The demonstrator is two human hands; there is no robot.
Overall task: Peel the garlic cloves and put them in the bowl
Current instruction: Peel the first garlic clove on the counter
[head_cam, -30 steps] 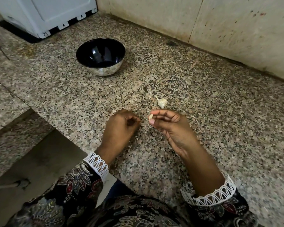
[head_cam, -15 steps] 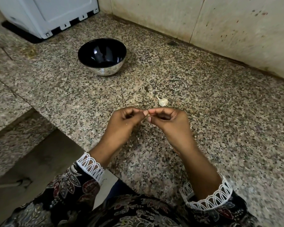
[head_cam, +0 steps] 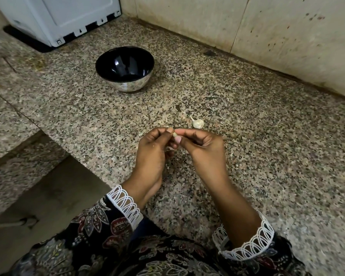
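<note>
Left hand (head_cam: 153, 150) and right hand (head_cam: 201, 146) pinch a small pale garlic clove (head_cam: 175, 134); glossy round black bowl (head_cam: 125, 69) beyond on speckled granite.

1. The tabletop (head_cam: 247, 156) is speckled granite: beige and pink ground, peppered with black and grey flecks.
2. The bowl (head_cam: 126, 84) is glossy black inside with white glints; its outside is silvery and mirrors the speckle of the stone.
3. The garlic piece (head_cam: 198, 123) lying on the stone is off-white, with a pale papery tail.
4. The clove (head_cam: 175, 134) pinched between the hands is cream, barely showing.
5. The sleeves (head_cam: 100, 226) are black with a floral print in dark red, grey and cream, edged with white looped lace at the cuffs.
6. The wall (head_cam: 287, 36) is dull beige, spotted with small brownish-red stains.
7. The appliance (head_cam: 68, 16) in the corner is white, standing on a black base.
</note>
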